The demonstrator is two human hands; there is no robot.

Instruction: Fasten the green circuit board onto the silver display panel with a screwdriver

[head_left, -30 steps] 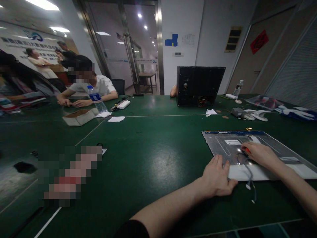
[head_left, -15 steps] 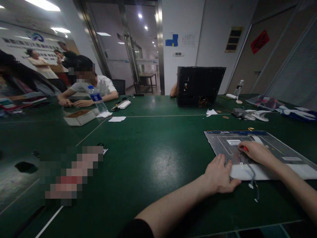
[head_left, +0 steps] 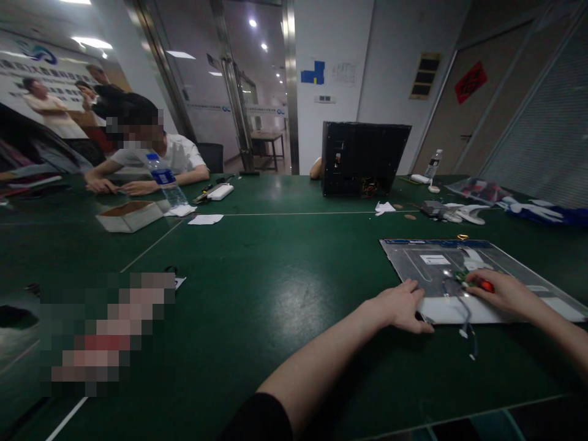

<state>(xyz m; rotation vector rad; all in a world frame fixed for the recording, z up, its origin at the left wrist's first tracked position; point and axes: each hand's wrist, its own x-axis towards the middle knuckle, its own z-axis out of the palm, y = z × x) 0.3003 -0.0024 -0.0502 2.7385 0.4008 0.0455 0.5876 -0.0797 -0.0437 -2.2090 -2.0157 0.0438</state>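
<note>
Your left hand [head_left: 407,305] is resting spread on the near-left corner of the display panel [head_left: 429,282], lying back-up on the table [head_left: 252,294]; your right hand [head_left: 505,291] is gripping a red-handled tool [head_left: 487,285]. You are probably handling a light, stiff, fragile piece (opposite edges are offering the safest hold). Its white label [head_left: 435,260] is showing unreadably small print; the red door sign [head_left: 471,82] is apparently reading 福.

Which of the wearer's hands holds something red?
The right hand, gripping a rounded red object; the left hand lies spread at the edge of the flat grey panel.
</note>
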